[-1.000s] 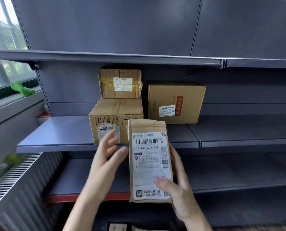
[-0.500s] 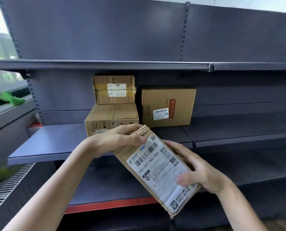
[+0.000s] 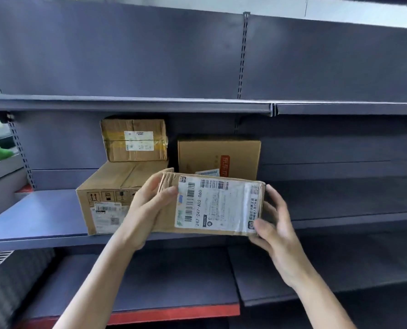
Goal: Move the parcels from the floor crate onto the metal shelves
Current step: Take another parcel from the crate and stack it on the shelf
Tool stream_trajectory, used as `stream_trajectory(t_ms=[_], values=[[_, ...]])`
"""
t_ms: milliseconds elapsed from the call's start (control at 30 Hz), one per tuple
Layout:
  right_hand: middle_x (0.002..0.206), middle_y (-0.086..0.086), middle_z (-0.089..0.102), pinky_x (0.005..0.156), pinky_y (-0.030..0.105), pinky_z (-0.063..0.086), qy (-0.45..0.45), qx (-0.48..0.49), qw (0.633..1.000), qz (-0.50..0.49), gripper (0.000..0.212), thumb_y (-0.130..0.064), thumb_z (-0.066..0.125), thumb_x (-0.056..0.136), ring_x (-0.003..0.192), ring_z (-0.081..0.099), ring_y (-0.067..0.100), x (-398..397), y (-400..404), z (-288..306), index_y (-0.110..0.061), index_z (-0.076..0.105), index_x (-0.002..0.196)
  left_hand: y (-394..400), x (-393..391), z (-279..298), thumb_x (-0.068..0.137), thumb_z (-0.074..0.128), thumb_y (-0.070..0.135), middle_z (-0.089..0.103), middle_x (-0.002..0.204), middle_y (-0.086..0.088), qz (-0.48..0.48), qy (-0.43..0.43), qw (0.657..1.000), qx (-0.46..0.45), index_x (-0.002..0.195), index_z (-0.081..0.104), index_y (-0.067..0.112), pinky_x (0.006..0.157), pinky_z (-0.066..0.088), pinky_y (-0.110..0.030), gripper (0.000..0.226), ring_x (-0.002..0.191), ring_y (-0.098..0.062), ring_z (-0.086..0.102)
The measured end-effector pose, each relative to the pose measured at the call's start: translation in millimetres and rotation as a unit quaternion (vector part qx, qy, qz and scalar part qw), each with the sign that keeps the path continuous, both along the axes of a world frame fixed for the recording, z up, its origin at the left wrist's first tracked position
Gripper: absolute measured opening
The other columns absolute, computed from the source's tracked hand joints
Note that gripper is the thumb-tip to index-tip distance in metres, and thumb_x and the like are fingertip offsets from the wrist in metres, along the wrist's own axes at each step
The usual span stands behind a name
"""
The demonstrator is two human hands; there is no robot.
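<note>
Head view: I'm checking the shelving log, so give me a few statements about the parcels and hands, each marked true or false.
1. Both hands hold the flat parcel, left hand and right hand at opposite ends. True.
2. The flat parcel's label faces away from the camera. False: the label shows.
3. Three boxes sit on the middle shelf. True.
4. The taped box sits on the shelf itself. False: it is stacked on the large box.
</note>
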State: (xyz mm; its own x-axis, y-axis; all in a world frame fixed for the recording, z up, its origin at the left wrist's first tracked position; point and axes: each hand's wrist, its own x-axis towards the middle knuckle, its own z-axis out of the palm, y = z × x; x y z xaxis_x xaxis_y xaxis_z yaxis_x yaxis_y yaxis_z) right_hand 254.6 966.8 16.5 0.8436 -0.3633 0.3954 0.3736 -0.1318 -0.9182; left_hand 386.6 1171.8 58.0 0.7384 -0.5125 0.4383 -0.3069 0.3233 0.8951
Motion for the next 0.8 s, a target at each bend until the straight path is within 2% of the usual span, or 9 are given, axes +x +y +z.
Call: stream_trajectory(t_ms=[67,133,267,367,467,567,700,800], values=[[0.129,-0.014,0.054,0.090,0.032,0.051,-0.012,0.005,0.999,0.046,0.083,-0.055,0.076,0.055,0.114,0.057,0.005,6,-10,1,-0.056,0.035,0.126,-22,-6,-6,0.064,0.065,0.040,0.072,0.102,0.003,0.024,-0.006,1.000,-0.016,0.114,0.056,0.026,0.075,0.053,-0.022,0.052,0.095,-0.011,0.066],[0.123,-0.014,0.060,0.083,0.025,0.053,-0.036,0.020,0.997,0.059,0.082,-0.054,0.079,0.057,0.114,0.058,0.008,12,-22,2,-0.050,0.038,0.128,-40,-12,-12,0.062,0.067,0.045,0.071,0.105,0.006,0.036,-0.012,0.999,-0.033,0.117,0.054,0.028,0.075,0.052,-0.021,0.059,0.097,-0.009,0.066],[0.116,-0.012,0.065,0.073,0.018,0.053,-0.069,0.072,0.995,0.027,0.065,-0.026,0.069,0.074,0.107,0.062,0.006,27,-49,1,-0.040,0.040,0.130,-63,-16,-21,0.057,0.075,0.060,0.068,0.113,0.004,0.055,-0.022,0.997,-0.039,0.124,0.051,0.030,0.076,0.052,-0.020,0.077,0.104,-0.012,0.064],[0.110,-0.022,0.066,0.072,0.013,0.051,-0.073,0.068,0.995,0.017,0.063,-0.027,0.073,0.076,0.103,0.062,-0.001,44,-59,2,-0.043,0.039,0.127,-75,-10,-24,0.068,0.067,0.042,0.068,0.114,0.005,0.071,-0.016,0.996,-0.046,0.126,0.049,0.029,0.076,0.051,-0.019,0.062,0.105,-0.010,0.063],[0.112,-0.021,0.065,0.075,0.014,0.051,-0.075,0.051,0.996,0.009,0.066,-0.029,0.072,0.077,0.106,0.060,-0.001,65,-64,0,-0.044,0.035,0.129,-83,4,-26,0.078,0.057,0.028,0.068,0.113,0.003,0.101,-0.016,0.994,-0.050,0.128,0.049,0.028,0.073,0.051,-0.016,0.051,0.101,-0.007,0.065],[0.114,-0.016,0.064,0.077,0.018,0.053,-0.079,0.035,0.996,0.008,0.066,-0.032,0.066,0.075,0.108,0.060,0.002,91,-71,0,-0.045,0.034,0.131,-93,25,-25,0.079,0.054,0.028,0.068,0.114,0.002,0.128,-0.020,0.990,-0.050,0.131,0.047,0.026,0.074,0.053,-0.019,0.053,0.101,-0.008,0.065],[0.113,-0.017,0.064,0.082,0.021,0.053,-0.095,0.007,0.995,0.004,0.066,-0.046,0.068,0.067,0.108,0.060,0.002,140,-86,13,-0.053,0.034,0.123,-111,72,-13,0.078,0.058,0.029,0.069,0.107,0.003,0.144,-0.045,0.988,-0.042,0.119,0.049,0.039,0.077,0.056,-0.029,0.043,0.098,-0.014,0.067],[0.107,-0.018,0.063,0.076,0.011,0.050,-0.132,-0.021,0.991,-0.027,0.062,-0.043,0.067,0.070,0.100,0.060,-0.006,194,-105,26,-0.045,0.039,0.125,-131,121,1,0.084,0.062,0.017,0.065,0.107,-0.006,0.150,-0.067,0.985,-0.057,0.121,0.050,0.026,0.072,0.057,-0.026,0.040,0.095,-0.019,0.067]])
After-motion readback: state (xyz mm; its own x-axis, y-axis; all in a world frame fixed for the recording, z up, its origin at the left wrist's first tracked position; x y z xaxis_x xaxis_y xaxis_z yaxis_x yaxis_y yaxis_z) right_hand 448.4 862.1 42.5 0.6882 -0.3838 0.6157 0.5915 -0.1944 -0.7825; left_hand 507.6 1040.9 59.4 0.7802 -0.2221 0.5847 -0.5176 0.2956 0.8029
